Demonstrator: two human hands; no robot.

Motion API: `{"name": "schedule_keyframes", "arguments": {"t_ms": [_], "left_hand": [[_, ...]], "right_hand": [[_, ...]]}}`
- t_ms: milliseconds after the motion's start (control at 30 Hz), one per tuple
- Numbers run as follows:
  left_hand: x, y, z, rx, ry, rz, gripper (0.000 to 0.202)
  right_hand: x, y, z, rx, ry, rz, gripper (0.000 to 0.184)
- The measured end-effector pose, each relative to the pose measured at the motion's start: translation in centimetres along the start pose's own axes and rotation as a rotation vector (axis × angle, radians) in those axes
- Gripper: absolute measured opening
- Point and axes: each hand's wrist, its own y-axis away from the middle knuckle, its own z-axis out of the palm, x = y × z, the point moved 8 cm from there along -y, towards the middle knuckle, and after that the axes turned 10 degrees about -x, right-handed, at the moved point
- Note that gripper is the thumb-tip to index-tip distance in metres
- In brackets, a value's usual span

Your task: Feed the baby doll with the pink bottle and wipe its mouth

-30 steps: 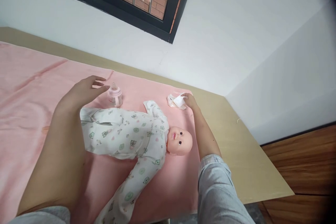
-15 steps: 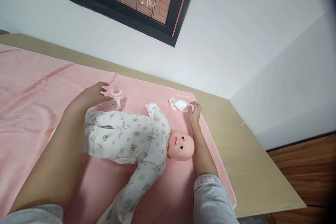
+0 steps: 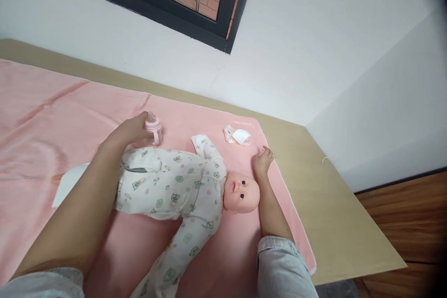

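My left hand is closed around the near side of a small baby bottle with a pink collar, a handle and a clear teat. The bottle stands upright on a pink blanket. A baby doll in a white patterned romper lies on its back, head to the right. Just beyond its head, my right hand rests with curled fingers near the blanket's edge; whether anything is inside them is hidden. A clear plastic packet with a white piece lies to that hand's upper left.
A white flat item with an orange part lies partly behind my left forearm. The blanket covers a light wooden board against a white wall. A dark-framed window is above, and wooden panelling stands at right.
My left hand has moved right from beside the bottle and closed on it. My right hand has drawn back from the plastic packet toward me, its fingers curling in.
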Motion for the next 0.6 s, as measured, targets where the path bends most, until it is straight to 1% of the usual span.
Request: {"name": "schedule_keyframes", "arguments": {"t_ms": [67,133,300,367,433,500,600], "left_hand": [[-0.1,-0.1,0.0,0.004,-0.040,-0.015,0.048],[-0.3,-0.2,-0.2,0.013,-0.070,-0.020,0.046],[-0.4,0.0,-1.0,0.070,-0.040,-0.010,0.054],[0.1,0.4,-1.1,0.081,0.066,0.031,0.060],[1.0,1.0,-1.3,0.101,0.233,0.087,0.067],[2.2,1.7,-1.3,0.124,0.418,0.148,0.078],[4.4,2.7,-1.0,0.150,0.621,0.235,0.088]], "right_hand": [[0.6,-0.2,0.0,0.030,-0.038,0.005,0.058],[1.2,-0.3,-0.1,0.064,-0.082,0.028,0.059],[2.1,-0.1,-0.2,0.124,-0.143,0.104,0.059],[2.1,0.0,-0.3,0.142,-0.145,0.138,0.059],[2.0,0.1,-0.5,0.155,-0.145,0.163,0.059],[2.0,0.2,-0.7,0.165,-0.147,0.186,0.059],[2.2,0.3,-0.7,0.148,-0.180,0.214,0.062]]}}
